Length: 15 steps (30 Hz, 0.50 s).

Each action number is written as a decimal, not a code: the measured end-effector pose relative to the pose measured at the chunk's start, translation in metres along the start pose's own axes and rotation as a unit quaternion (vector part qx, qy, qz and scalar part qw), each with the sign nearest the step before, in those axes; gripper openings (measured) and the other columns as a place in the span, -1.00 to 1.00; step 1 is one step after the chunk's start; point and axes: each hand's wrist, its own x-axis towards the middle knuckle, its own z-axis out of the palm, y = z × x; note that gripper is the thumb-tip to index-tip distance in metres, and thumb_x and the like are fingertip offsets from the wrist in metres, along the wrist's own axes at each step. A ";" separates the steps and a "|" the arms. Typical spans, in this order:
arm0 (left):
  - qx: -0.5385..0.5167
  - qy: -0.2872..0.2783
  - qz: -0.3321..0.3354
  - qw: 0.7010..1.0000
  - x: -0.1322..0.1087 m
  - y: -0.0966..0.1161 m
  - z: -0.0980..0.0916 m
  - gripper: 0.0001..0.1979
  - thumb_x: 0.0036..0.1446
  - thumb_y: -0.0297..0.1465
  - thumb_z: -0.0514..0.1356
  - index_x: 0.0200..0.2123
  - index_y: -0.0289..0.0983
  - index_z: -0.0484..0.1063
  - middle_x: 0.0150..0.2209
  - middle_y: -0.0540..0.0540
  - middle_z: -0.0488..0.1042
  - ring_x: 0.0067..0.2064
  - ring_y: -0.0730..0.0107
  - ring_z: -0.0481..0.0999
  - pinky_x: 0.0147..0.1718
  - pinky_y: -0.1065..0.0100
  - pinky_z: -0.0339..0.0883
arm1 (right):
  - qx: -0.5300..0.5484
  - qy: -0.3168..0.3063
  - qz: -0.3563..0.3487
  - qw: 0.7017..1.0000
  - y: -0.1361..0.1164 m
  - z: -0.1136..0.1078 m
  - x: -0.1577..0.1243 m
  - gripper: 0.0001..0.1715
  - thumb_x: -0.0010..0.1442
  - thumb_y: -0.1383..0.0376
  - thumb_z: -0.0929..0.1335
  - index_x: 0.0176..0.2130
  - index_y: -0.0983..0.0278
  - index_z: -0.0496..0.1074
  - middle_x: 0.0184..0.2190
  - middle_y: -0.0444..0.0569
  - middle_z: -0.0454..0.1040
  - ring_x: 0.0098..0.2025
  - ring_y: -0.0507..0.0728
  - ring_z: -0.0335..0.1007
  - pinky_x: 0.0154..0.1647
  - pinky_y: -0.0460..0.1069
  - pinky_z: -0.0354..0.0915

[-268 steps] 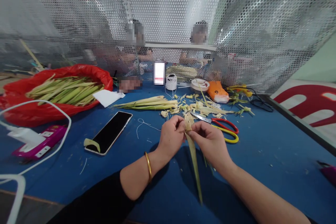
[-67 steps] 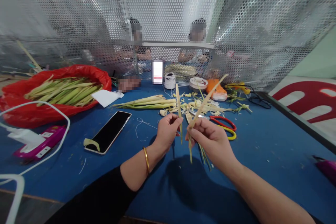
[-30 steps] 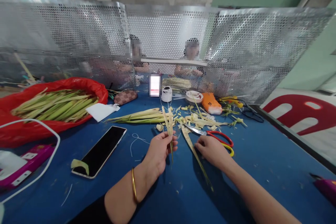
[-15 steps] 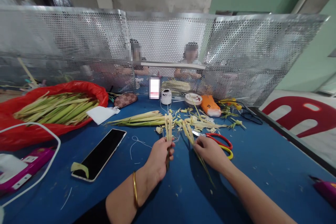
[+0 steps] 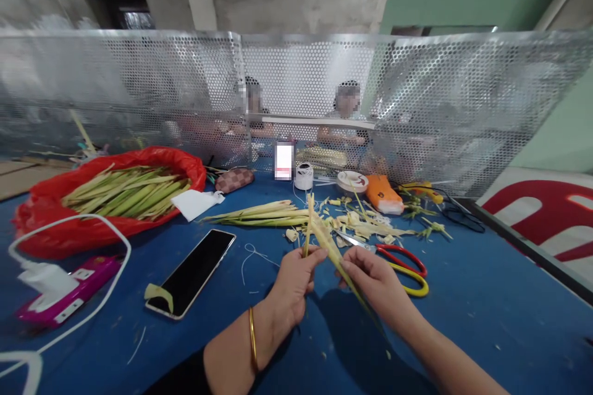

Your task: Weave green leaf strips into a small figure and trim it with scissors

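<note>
My left hand point(image 5: 293, 281) is closed around narrow pale-green leaf strips point(image 5: 309, 225) that stand up above its thumb. In my right hand point(image 5: 373, 281) a wider pale-green leaf point(image 5: 330, 247) is pinched, slanting from upper left to lower right. The wider leaf's upper end meets the strips, and my left thumb tip is close to it. Beyond my right hand lie scissors point(image 5: 402, 257) with one red and one yellow handle, their blades partly over leaf scraps point(image 5: 361, 223). Farther left rests a pile of long green leaves point(image 5: 264, 215).
A red plastic bag point(image 5: 41, 222) of leaves, a phone point(image 5: 194, 274), a purple power strip point(image 5: 69, 296) and a white cable are at left. At the back stand a thread spool point(image 5: 304, 176), a tape roll point(image 5: 352, 182) and an orange packet point(image 5: 384, 194), before a perforated metal screen point(image 5: 306, 68).
My hands have come closer together. The leaf in my right hand has moved against the strips in my left. The whole view has shifted slightly, so things appear farther right.
</note>
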 end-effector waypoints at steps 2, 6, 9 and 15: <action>-0.002 -0.003 0.015 1.000 0.001 0.000 -0.001 -0.68 -0.23 -0.26 0.39 -0.47 -0.26 0.36 -0.74 0.24 -0.03 -0.69 0.66 -0.11 -0.67 0.47 -0.33 | -0.002 0.028 0.011 1.000 0.002 -0.002 0.002 -0.65 0.12 0.03 0.34 -0.49 0.22 0.27 -0.60 -0.19 0.36 -0.54 0.06 0.34 -0.50 -0.06 0.24; -0.006 -0.040 0.057 0.998 0.000 0.004 -0.002 -0.71 -0.15 -0.26 0.35 -0.47 -0.24 0.30 -0.72 0.24 -0.04 -0.68 0.65 -0.15 -0.69 0.49 -0.32 | -0.019 0.033 0.041 0.998 0.007 -0.009 0.005 -0.65 0.16 0.04 0.29 -0.50 0.20 0.23 -0.62 -0.19 0.35 -0.61 0.05 0.28 -0.56 -0.06 0.18; -0.013 -0.084 0.062 0.994 -0.003 0.006 -0.002 -0.72 -0.09 -0.23 0.32 -0.46 -0.22 0.27 -0.72 0.25 -0.07 -0.68 0.64 -0.19 -0.70 0.49 -0.33 | -0.155 0.010 0.042 0.987 0.007 -0.014 0.005 -0.66 0.17 0.10 0.28 -0.54 0.21 0.26 -0.64 -0.16 0.34 -0.59 0.07 0.26 -0.54 -0.04 0.15; 0.050 -0.047 0.135 0.988 -0.008 0.004 0.003 -0.78 -0.12 -0.31 0.35 -0.53 -0.29 0.38 -0.63 0.12 0.28 -0.59 0.61 0.17 -0.59 0.52 0.07 | -0.138 0.028 -0.030 0.990 0.000 -0.009 -0.001 -0.71 0.12 0.09 0.34 -0.23 0.22 0.35 -0.40 -0.09 0.46 -0.38 0.12 0.39 -0.38 -0.02 0.28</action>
